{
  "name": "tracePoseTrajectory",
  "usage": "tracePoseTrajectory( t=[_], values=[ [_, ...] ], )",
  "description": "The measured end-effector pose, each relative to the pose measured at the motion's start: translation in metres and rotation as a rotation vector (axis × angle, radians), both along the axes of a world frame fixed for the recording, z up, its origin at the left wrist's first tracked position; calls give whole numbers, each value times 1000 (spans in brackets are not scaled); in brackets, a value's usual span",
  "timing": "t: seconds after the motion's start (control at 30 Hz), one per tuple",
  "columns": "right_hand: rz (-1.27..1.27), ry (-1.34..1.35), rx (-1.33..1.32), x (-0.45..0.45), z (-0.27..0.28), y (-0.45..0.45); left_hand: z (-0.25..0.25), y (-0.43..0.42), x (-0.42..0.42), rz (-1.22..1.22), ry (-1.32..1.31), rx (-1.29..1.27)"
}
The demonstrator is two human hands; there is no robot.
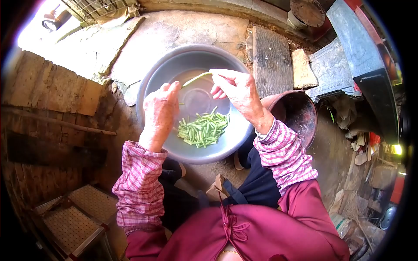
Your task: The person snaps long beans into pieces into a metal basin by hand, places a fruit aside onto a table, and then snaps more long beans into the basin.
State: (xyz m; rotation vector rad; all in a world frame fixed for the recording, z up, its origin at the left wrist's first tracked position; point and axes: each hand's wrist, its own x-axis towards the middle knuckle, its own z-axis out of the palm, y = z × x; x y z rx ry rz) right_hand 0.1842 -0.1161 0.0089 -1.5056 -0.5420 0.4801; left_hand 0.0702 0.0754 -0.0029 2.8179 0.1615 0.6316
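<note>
A large grey basin [150, 89] stands on the floor in front of me. A pile of short green bean pieces [203, 129] lies in its near part. Over the basin, one long green bean [196, 79] stretches between my hands. The fingers of my left hand [160, 106] are closed at its left end. My right hand [237, 89] pinches its other end between thumb and forefinger.
A rusty bucket [307, 117] stands right of the basin. Beyond it are a wooden board [273, 61] and a yellowish block [303, 68]. A wire cage [98, 8] is at the upper left, and a framed woven panel [72, 228] at the lower left.
</note>
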Motion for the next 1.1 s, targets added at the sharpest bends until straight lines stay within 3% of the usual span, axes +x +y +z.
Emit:
tracePoseTrajectory(
  t=[0.27, 0.37, 0.47, 0.57, 0.73, 0.93, 1.1],
  values=[
    [-82, -192, -77, 2, -6, 0, 2, -5, -2, -115, -2, -143],
    [-102, -368, -160, 3, -8, -2, -8, 2, 2, -200, -4, -63],
    [-104, -503, -194, 1, -8, 0, -28, 5, 1, -206, 146, -630],
    [-94, -522, -148, -5, -4, 2, 18, -13, -2, -246, 327, -1412],
    [-45, -630, -43, -13, -2, 7, 33, -19, 6, -269, 302, -1482],
    [-4, -798, -128, -14, -6, 7, 21, -15, 9, -253, 260, -1516],
    [40, -840, -191, -15, -12, 7, 9, -22, 11, -149, 86, -1331]
  ],
)
